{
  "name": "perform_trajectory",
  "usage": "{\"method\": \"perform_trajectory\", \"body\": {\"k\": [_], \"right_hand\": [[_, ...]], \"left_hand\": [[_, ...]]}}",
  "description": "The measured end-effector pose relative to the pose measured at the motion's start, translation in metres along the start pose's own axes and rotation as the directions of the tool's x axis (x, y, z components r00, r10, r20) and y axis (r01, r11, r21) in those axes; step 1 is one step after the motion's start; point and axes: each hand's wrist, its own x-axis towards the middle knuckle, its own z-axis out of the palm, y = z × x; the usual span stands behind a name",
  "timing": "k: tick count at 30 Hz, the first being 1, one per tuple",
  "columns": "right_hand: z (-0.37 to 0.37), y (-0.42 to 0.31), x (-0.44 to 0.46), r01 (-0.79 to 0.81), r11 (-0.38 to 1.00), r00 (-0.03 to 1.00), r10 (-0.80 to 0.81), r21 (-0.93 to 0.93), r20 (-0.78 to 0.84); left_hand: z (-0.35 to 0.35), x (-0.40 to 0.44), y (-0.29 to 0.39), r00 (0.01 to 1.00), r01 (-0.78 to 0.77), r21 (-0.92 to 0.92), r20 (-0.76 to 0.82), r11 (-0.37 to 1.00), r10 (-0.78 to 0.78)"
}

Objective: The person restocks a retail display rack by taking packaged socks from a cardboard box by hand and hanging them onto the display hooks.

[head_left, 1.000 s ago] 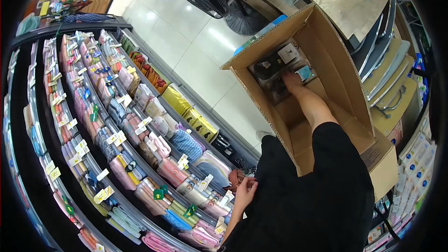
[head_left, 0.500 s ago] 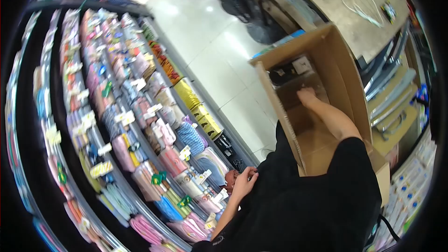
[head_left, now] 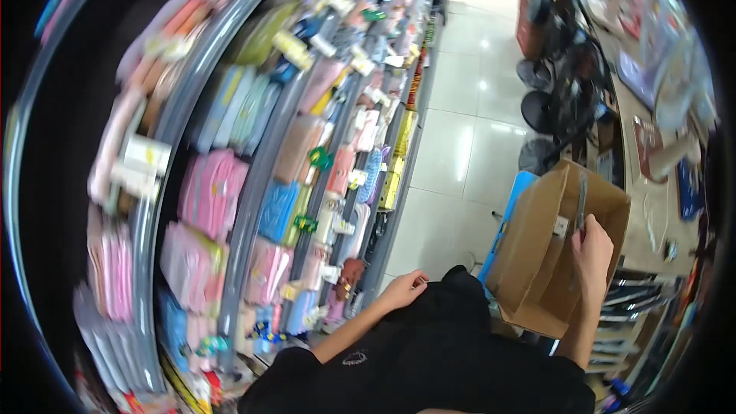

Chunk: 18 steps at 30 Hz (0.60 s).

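My right hand [head_left: 593, 251] is closed around a narrow grey strip-like item [head_left: 582, 198] over an open cardboard box [head_left: 529, 268]. The item stands roughly upright, and its exact kind is not clear. A small white label [head_left: 561, 225] shows on the inside of the box; the bottom is partly hidden by my hand. Beside my dark-clothed knee is my left hand [head_left: 404, 290], its fingers loosely bent and apart, with nothing visible in them. Packed towels [head_left: 213, 193] fill the shelves to its left.
Shelves with price tags line the left side. A blue panel [head_left: 507, 222] stands behind the box. Black round-based objects [head_left: 540, 111] line the tiled aisle [head_left: 452, 161]. On the right is a counter [head_left: 652, 249], with hanging packaged goods [head_left: 625, 322] below.
My right hand has come up from deep inside the box and now holds the grey strip-like item. The view has turned, showing more aisle. My left hand stays near my knee.
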Motion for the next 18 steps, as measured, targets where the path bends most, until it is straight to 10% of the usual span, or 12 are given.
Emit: {"method": "perform_trajectory", "body": {"k": [6, 10, 16, 18], "right_hand": [[-0.002, -0.181, -0.035, 0.302, 0.54, 0.907, -0.417, 0.786, -0.062], [0.051, -0.308, -0.129, 0.093, 0.042, 0.803, -0.594, 0.995, -0.05], [0.078, -0.413, -0.247, -0.378, -0.283, 0.47, -0.879, 0.881, -0.081], [0.067, -0.438, -0.275, -0.459, -0.236, 0.326, -0.942, 0.856, -0.085]], "left_hand": [[-0.013, -0.073, 0.008, 0.994, -0.086, -0.367, -0.09, 0.926, 0.057], [-0.037, -0.161, 0.029, 0.908, -0.393, -0.668, -0.391, 0.632, 0.152], [-0.006, -0.279, -0.015, 0.397, -0.474, -0.231, -0.917, 0.849, -0.028], [-0.003, -0.317, -0.008, 0.119, -0.177, 0.09, -0.987, 0.98, 0.112]]}}
